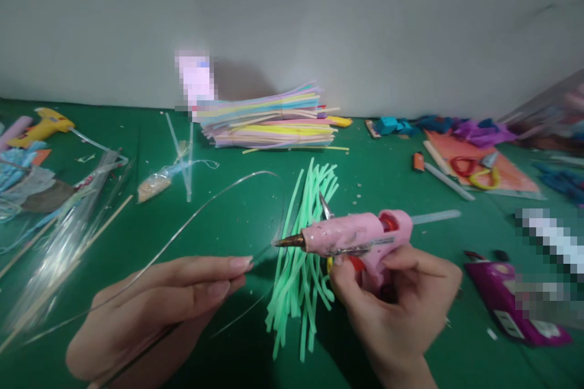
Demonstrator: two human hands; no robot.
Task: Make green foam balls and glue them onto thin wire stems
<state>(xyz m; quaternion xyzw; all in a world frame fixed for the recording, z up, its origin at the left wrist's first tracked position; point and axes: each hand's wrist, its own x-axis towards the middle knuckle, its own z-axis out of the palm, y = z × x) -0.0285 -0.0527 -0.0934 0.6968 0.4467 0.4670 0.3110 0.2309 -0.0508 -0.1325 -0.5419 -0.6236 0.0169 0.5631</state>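
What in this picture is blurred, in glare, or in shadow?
Head view: bright glare streaks the clear plastic at left; head view: a soft shadow lies on the wall behind the strip bundle; head view: the blue item at the right edge is smeared, the pink glue gun clearer; head view: pixelation partly hides the purple packet.

The glue gun has a body of hard pink plastic, rather glossy, and its nozzle looks like dull, brownish metal. The green strips appear soft and matt, while the thin curved strand is shiny, metal or plastic I cannot tell. The worktop seems smooth with weak sheen, and the clear wrappers are glossy plastic film.
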